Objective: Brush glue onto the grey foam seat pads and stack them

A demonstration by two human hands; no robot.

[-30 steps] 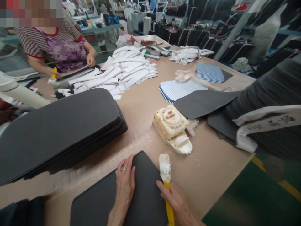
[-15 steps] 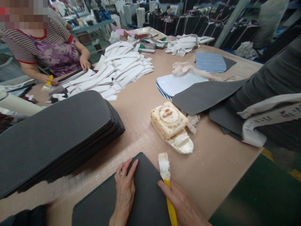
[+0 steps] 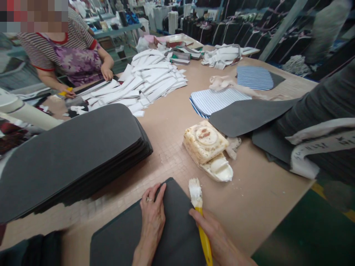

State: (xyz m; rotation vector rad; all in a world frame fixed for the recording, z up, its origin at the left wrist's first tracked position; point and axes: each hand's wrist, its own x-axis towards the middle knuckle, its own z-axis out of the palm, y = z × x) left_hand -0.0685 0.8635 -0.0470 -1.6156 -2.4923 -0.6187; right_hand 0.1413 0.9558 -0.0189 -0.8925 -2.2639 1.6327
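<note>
A dark grey sheet (image 3: 177,225) with a cut, angled outline lies flat on the table in front of me. My left hand (image 3: 154,210), a ring on one finger, rests on it with fingers stretched toward its far edge. At the sheet's right edge, my right hand (image 3: 213,229) holds a paintbrush (image 3: 204,236) by its yellow handle. The brush's bristles are coated in white paste and point away from me. Beyond them stands a stained, cream-coloured plastic container (image 3: 206,142) with white paste in its open spout.
A thick stack of dark grey panels (image 3: 74,144) stands at left. White strips (image 3: 155,79) lie heaped before a co-worker (image 3: 77,62). Striped blue-and-white pieces (image 3: 219,99) and a tall dark pile (image 3: 324,99) are on the right. The table edge (image 3: 283,218) runs along the right.
The whole view has shifted, so the table's contents sit slightly further right. My hands keep nearly the same places on the sheet and the brush.
</note>
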